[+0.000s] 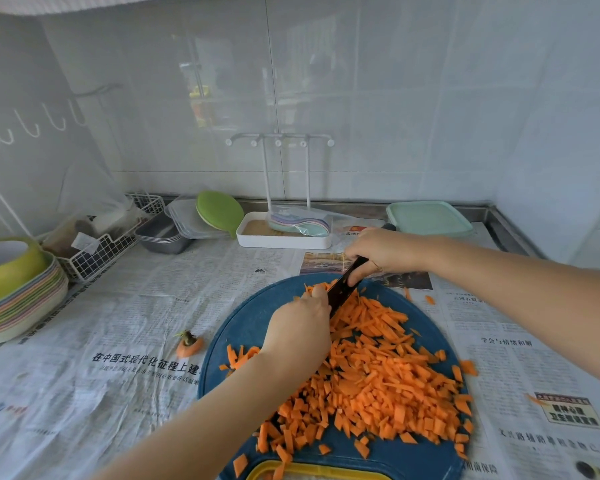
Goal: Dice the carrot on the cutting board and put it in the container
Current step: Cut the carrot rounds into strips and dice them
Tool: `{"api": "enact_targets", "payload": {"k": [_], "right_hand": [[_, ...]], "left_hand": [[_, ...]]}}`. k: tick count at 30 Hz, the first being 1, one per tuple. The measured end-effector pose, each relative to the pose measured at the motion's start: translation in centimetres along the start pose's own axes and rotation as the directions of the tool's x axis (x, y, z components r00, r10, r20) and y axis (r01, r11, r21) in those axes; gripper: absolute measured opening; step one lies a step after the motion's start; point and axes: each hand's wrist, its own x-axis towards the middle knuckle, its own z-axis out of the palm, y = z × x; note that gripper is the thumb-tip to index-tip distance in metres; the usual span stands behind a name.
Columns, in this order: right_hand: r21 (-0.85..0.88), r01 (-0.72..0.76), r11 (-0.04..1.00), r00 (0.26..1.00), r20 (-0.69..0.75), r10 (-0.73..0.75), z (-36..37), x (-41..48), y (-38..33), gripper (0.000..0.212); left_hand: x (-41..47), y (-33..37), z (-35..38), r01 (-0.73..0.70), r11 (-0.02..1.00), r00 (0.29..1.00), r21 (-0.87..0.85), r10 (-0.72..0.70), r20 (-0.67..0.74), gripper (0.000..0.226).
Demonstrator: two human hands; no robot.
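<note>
Orange carrot (378,368) heaps the cutting board (243,327), mid-dicing: my left hand (302,327) grips the uncut strips (317,286), right hand (378,252) clamps the knife (343,289), so next I reckon crosscuts, fingertips tucked.

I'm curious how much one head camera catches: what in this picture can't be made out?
Head view only:
The knife handle: hidden inside the right hand.
How the left hand holds the carrot strips: hidden by its own back.
The yellow-rimmed container: cut off by the bottom edge, contents unseen.
What the wire basket holds: blurred behind a plastic bag.
</note>
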Motion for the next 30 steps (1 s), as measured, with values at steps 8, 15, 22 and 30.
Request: {"api": "enact_targets", "payload": {"k": [8,15,22,30], "right_hand": [[0.029,0.017,0.999,1.000,-0.003,-0.017,1.3,0.0,0.5,0.039],[0.036,-0.050,0.998,0.990,0.131,0.045,0.3,1.3,0.0,0.036],[-0.015,-0.005,1.000,1.000,0.011,0.005,-3.6,1.1,-2.6,0.037],[-0.032,-0.060,0.998,0.998,-0.024,0.059,-3.3,-3.3,-1.2,0.051]], "left_hand": [[-0.2,0.6,0.5,-0.006,1.000,1.000,0.028,0.005,0.021,0.013],[0.7,-0.7,0.7,0.012,1.000,0.997,-0.024,-0.010,0.076,0.027],[0.0,-2.1,-1.8,0.012,1.000,1.000,-0.010,-0.012,-0.007,0.019],[-0.3,0.9,-2.1,-0.087,0.993,0.995,-0.079,0.083,-0.046,0.015]]}}
